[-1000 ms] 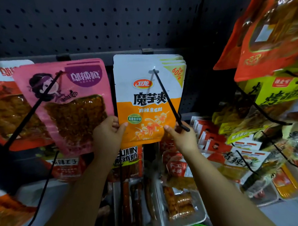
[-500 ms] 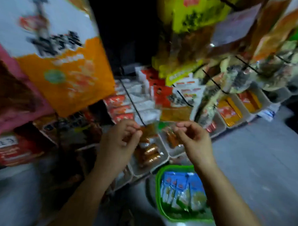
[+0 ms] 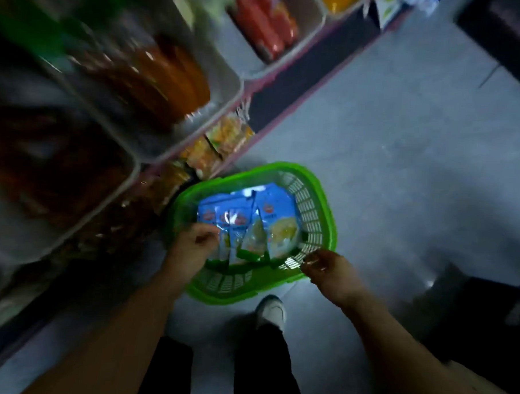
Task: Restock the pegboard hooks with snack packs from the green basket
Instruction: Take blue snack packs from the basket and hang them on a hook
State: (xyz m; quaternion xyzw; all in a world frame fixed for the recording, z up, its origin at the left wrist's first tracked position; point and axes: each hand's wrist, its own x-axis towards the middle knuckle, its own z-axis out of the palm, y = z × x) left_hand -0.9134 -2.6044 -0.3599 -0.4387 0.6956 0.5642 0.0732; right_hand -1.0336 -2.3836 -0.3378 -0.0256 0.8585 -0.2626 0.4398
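I'm looking down: green basket [image 3: 315, 205] sitting on floor w/ blue snack packs [image 3: 251, 220] inside. Left hand [image 3: 191, 247] pinching at a pack's edge; right hand [image 3: 327, 268] curling loosely over the rim, holding nothing.

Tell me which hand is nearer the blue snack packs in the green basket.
Left. The left hand is at the near-left edge of the blue snack packs, fingers seemingly touching them. The right hand is over the green basket's near-right rim, clear of them.
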